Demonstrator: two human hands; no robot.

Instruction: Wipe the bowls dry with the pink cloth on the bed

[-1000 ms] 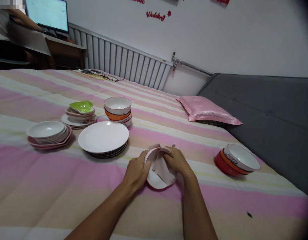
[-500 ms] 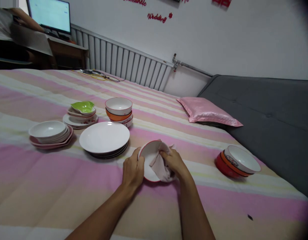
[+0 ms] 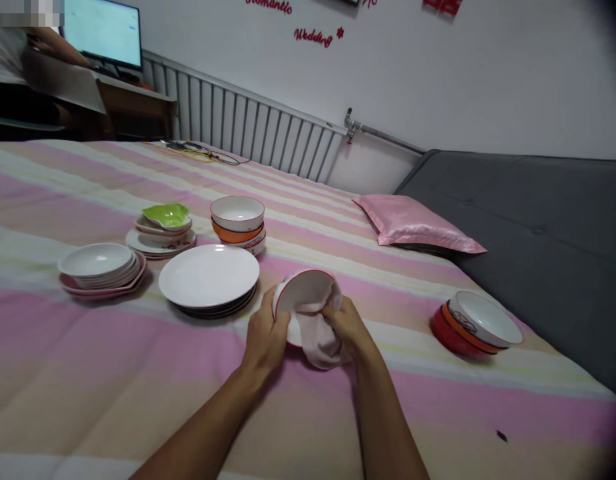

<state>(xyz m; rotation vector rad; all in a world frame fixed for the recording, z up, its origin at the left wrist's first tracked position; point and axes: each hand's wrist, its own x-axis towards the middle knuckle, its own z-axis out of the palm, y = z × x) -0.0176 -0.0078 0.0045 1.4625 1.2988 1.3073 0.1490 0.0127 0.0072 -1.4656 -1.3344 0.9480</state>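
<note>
Stack of large white plates (image 3: 208, 275): stands on the striped bedsheet (image 3: 188, 380), just left of the work. Left hand (image 3: 264, 340): closed on the left side of the red-rimmed bowl (image 3: 308, 289), thumb at the rim, other fingers partly hidden. The bowl is between both hands, tilted; whether it touches the bedsheet cannot be told. Its gloss suggests glazed ceramic: rigid, fairly light, slippery when damp, liable to chip. Best hold: opposite walls, thumb over the rim; avoid a single-point pinch. Cloth (image 3: 321, 340): appears thin, soft and limp; grip by a bunched fold. Right hand (image 3: 349, 325): fingers drawn together on the cloth, at the bowl's right side. Stack of bowls (image 3: 475, 327): stands well apart at the right.
</note>
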